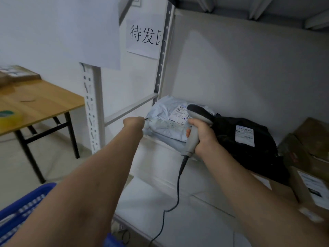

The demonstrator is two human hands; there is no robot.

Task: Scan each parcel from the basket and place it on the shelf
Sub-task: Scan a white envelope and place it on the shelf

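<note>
Placing step: grey parcel [165, 122] is laid on the shelf [153, 198], centre frame, its left edge gripped by left hand [133, 126]. Scanner [199, 112] is clamped in right hand [204, 138]. Next, release is needed, then another pick from basket [26, 202], lower left.

The left forearm [99, 175] lies toward 7 o'clock and the right forearm [242, 186] toward 5 o'clock, both bare along their whole visible length. The left hand [133, 126] and the right hand [204, 138] are bare as well, uncovered from wrist to frame edge.
</note>
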